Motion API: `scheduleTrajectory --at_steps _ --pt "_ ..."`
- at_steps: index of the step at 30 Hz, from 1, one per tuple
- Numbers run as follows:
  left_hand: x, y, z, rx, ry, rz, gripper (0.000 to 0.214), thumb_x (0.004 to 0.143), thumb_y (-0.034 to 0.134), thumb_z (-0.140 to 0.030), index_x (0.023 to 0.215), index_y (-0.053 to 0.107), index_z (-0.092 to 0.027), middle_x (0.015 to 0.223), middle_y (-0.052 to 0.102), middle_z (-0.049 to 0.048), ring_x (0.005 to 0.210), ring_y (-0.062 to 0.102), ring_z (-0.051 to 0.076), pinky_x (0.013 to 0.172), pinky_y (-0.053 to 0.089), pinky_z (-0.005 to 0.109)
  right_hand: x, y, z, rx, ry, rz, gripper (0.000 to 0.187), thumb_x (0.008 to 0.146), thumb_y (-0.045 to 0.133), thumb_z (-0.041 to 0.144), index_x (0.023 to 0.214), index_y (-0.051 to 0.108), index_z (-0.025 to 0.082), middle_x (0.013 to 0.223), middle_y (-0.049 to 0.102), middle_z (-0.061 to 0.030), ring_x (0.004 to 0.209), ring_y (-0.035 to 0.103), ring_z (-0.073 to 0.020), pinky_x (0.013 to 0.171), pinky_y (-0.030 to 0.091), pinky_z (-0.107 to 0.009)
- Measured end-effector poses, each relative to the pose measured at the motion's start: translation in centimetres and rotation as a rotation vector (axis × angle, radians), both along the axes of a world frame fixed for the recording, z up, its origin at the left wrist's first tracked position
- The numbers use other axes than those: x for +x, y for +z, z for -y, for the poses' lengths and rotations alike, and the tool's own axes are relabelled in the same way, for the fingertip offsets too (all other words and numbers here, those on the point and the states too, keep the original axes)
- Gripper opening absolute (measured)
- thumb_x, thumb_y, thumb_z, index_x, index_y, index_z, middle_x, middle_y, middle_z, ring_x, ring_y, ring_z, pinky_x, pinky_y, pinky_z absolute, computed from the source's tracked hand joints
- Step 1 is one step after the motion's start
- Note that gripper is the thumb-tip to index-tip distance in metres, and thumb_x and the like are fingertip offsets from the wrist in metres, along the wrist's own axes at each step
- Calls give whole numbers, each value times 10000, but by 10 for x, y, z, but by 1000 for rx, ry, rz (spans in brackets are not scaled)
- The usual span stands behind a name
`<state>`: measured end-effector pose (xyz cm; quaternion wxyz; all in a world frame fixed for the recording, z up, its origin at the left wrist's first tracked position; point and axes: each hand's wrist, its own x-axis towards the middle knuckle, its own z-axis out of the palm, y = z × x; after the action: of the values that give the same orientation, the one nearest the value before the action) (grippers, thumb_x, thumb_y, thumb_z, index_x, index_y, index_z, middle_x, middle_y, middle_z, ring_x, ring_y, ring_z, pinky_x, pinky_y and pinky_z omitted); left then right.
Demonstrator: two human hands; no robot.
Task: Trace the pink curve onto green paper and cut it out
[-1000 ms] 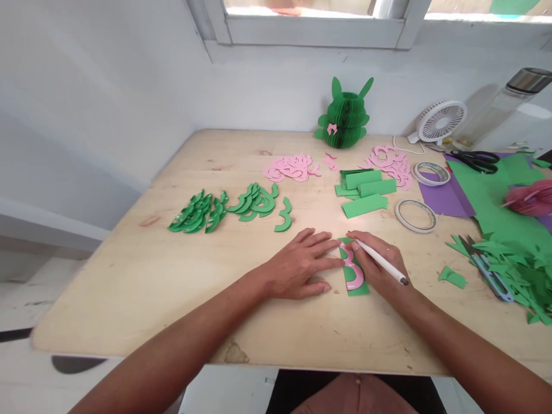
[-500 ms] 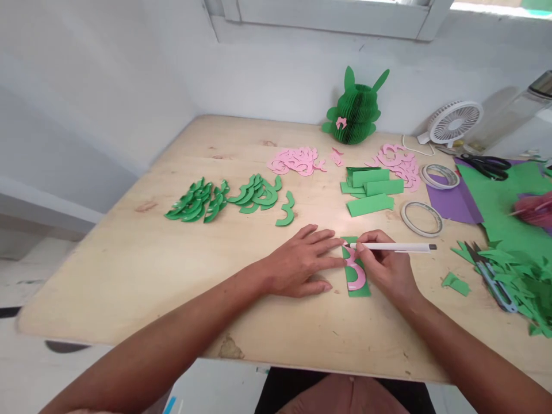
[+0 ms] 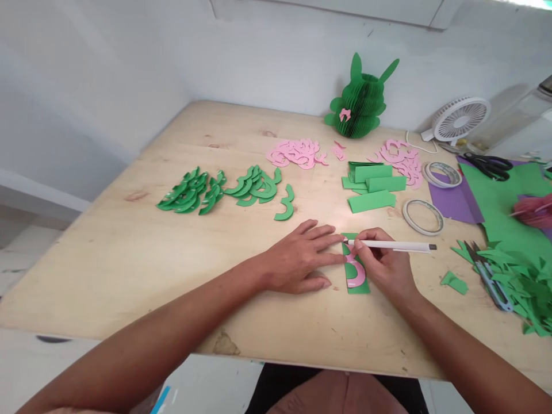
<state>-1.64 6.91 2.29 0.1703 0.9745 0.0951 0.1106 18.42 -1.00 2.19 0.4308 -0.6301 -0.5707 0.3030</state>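
Note:
A white pen (image 3: pixel 399 246) is pinched in my right hand (image 3: pixel 386 261), its tip at the upper part of a pink curved paper cutout (image 3: pixel 357 275). That cutout lies on a green paper strip (image 3: pixel 359 290) on the table. My left hand (image 3: pixel 299 257) rests flat with fingers spread, its fingertips touching the left edge of the strip and cutout. Part of the cutout's top is hidden by my fingers. A green curved cutout (image 3: pixel 285 204) lies beyond my left hand, and folded green strips (image 3: pixel 373 200) lie beyond my right.
Green cutouts (image 3: pixel 185 192) and pink cutouts (image 3: pixel 295 153) lie in piles on the table (image 3: pixel 129 276). Tape rolls (image 3: pixel 423 218), snips (image 3: pixel 491 279), green scraps (image 3: pixel 530 287), black-handled scissors (image 3: pixel 487 165) and a small fan (image 3: pixel 461 119) are at right. A green paper figure (image 3: pixel 361 106) stands behind.
The pen tip has shifted slightly left and up along the cutout's top. My left hand stays on the paper. The whole view has tilted a little.

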Motion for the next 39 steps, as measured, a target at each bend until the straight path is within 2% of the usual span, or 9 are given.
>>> scheduleTrajectory --at_steps 18,39 --pt "0 -2 0 -11 7 19 443 872 521 -411 1297 522 -287 1432 436 96 1318 345 320 1081 226 522 1 1 -1 12 5 97 121 876 553 314 834 572 202 650 624 -3 529 573 -132 438 429 -234" --pt "0 -2 0 4 0 -8 462 881 496 -429 1313 508 -263 1440 422 107 1324 334 313 1084 218 507 1 -2 1 -5 14 -16 104 874 562 301 848 557 201 696 630 -18 615 615 -157 507 465 -258"
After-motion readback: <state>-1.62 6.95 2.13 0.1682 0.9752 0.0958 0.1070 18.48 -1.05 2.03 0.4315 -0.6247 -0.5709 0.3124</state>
